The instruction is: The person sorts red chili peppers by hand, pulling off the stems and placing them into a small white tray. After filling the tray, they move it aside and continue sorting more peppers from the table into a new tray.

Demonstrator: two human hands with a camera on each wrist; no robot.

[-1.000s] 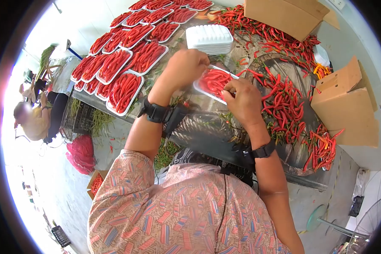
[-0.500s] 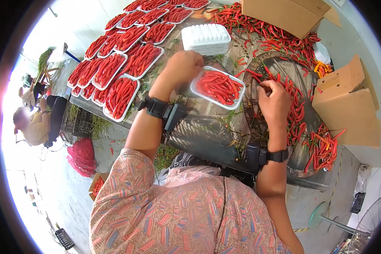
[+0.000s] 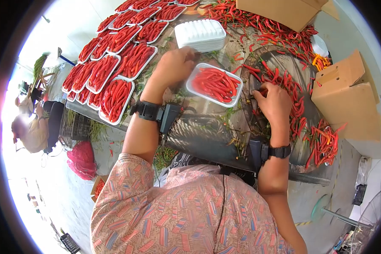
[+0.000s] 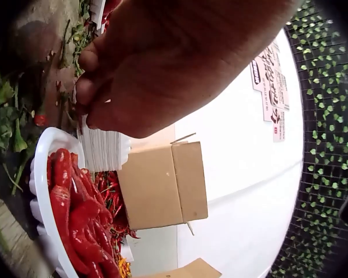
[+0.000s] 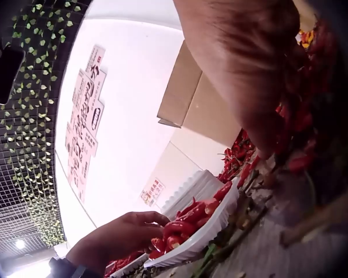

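Note:
A white foam tray (image 3: 191, 86) of red chilies (image 3: 216, 83) lies on the table in front of the person. Just off its upper left edge is the left hand (image 3: 173, 67), fingers loosely curled; the left wrist view finds nothing plainly held. To the tray's right, the right hand (image 3: 275, 102) is bent down at the edge of a loose pile of red chilies (image 3: 298, 103), thumb and forefinger close together. Its fingertips are dark and partly hidden in the right wrist view, and I cannot tell whether they pinch a chili.
Rows of filled trays (image 3: 133, 59) cover the table's left side. A stack of empty white trays (image 3: 201, 34) stands behind the hands. More chilies (image 3: 258, 27) spread at the back beside a cardboard box (image 3: 279, 12); another box (image 3: 345, 99) is at right. Stems and leaves litter the tabletop.
The right hand has left the tray's right edge and moved right to the loose chilies. The left hand stays near the tray's left edge. The head view has shifted slightly.

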